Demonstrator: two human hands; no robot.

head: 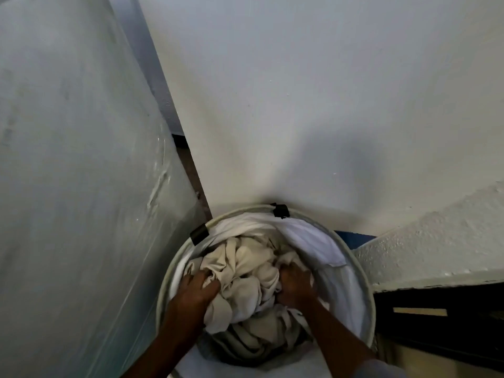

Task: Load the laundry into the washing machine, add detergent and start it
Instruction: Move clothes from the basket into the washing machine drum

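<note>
A round white laundry basket (pixel 357 271) stands on the floor below me, against a white wall. It is full of crumpled cream and white laundry (pixel 245 268). Both my hands are down inside it. My left hand (pixel 197 286) grips the left side of the cream pile, fingers dug into the cloth. My right hand (pixel 296 285) grips the right side of the same pile, its fingertips buried in the folds. No washing machine door or detergent is in view.
A tall pale appliance side wrapped in plastic film (pixel 68 173) stands close on the left. A rough white ledge (pixel 436 249) with a dark shelf (pixel 436 331) below it juts in on the right. The wall (pixel 300 105) is directly ahead.
</note>
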